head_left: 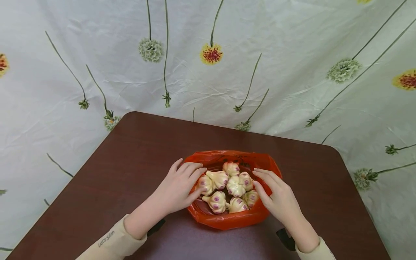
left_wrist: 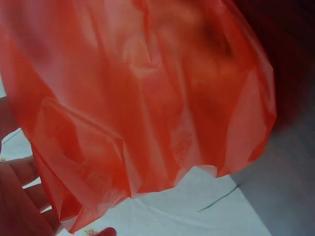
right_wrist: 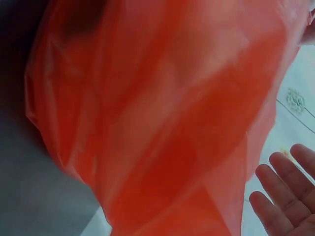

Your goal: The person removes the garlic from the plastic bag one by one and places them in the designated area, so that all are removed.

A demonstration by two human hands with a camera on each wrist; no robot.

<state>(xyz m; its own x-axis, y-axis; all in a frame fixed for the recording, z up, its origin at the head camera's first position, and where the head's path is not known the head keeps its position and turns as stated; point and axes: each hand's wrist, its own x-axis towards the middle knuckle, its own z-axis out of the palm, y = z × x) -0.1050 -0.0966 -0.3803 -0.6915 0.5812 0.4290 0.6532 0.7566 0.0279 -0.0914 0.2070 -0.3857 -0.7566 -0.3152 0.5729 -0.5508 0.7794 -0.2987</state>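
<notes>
A red plastic bag (head_left: 224, 221) stands on the table with its mouth spread wide. Several garlic bulbs (head_left: 217, 202), cream with purple marks, lie inside it. My left hand (head_left: 180, 186) is at the bag's left rim, its relaxed fingers reaching over the edge near the leftmost bulbs. On the opposite side, the extended fingers of my right hand (head_left: 277, 195) overlap the right rim. The bag's side fills much of both wrist views. Fingers of the left hand (left_wrist: 22, 196) show beside the plastic, and straight, spread fingers of the right hand (right_wrist: 290, 196) appear beside it.
The dark brown table (head_left: 156, 144) has rounded far corners. Behind and beside it hangs a pale cloth (head_left: 195, 83) printed with flowers and long stems.
</notes>
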